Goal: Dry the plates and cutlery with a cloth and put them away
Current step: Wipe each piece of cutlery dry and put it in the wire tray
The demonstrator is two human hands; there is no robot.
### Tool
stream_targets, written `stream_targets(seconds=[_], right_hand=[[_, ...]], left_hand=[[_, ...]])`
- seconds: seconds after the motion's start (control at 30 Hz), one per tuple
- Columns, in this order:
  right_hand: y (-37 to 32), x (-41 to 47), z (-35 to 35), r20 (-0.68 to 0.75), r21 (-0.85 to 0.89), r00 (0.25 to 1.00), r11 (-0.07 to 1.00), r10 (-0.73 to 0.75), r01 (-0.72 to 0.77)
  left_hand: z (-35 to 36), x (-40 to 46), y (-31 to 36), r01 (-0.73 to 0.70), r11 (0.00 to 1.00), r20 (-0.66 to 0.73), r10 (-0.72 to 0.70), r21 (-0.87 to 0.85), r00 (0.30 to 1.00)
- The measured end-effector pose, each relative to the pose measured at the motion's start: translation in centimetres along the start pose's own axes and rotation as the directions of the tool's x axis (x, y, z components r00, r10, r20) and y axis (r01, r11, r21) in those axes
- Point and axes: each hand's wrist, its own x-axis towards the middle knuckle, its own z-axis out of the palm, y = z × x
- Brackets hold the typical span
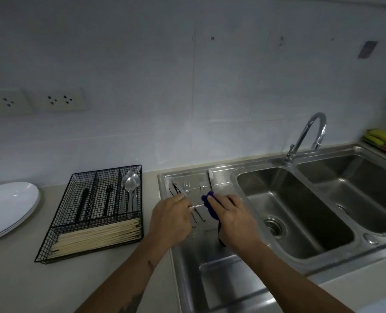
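Cutlery is being dried over the drainboard (pixel 210 279) of the sink. A thin metal utensil (pixel 196 206), its working end hidden, is pinched at one end by the curled fingers (pixel 183 199) of the left hand (pixel 169 219). Its other end is wrapped in a blue cloth (pixel 210 205), around which the fingers of the right hand (pixel 235 222) are closed. Such a piece is judged light, stiff and slippery while wet, so it is best taken by the handle, with the cloth drawn along the shaft. The cloth is soft and is bunched easily. Both forearms are stretched forward, with the backs of the hands turned up and the wrists held close together.

Just beyond the fingers, a fork (pixel 186 186), a knife (pixel 211 178) and other pieces lie on the drainboard, apparently not yet dried. Left of the left fingers, a wire tray (pixel 92 222) holding spoons (pixel 131 182) and chopsticks (pixel 101 237) stands on the desk (pixel 18 279). Farther left, white plates (pixel 6 206) are stacked.
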Motion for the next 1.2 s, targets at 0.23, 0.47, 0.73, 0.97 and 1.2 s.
stream_targets(seconds=[0.23,0.47,0.73,0.97,1.2], right_hand=[[1.7,-1.2,-1.2,-0.153,0.14,0.961,0.968,0.229,-0.209],[-3.0,-1.1,-1.5,-0.167,0.07,0.985,0.997,-0.032,0.045],[-2.6,-1.9,-0.6,-0.124,0.013,0.99,0.998,-0.064,0.067],[-2.1,-2.0,-0.5,-0.176,0.068,0.983,0.997,0.045,-0.034],[-3.6,-1.5,-1.3,-0.276,0.16,0.952,0.983,0.129,-0.087]], left_hand=[[-1.0,-0.7,-0.4,0.066,0.998,0.109,-0.064,-0.008,0.992],[-1.9,0.3,2.1,0.294,0.947,0.235,-0.259,-0.129,0.937],[-3.1,-0.3,1.4,0.396,0.906,0.349,-0.326,-0.15,0.878],[-3.8,-0.4,0.8,0.418,0.893,0.351,-0.342,-0.167,0.871],[-4.1,0.5,1.4,0.441,0.851,0.454,-0.286,-0.285,0.844]])
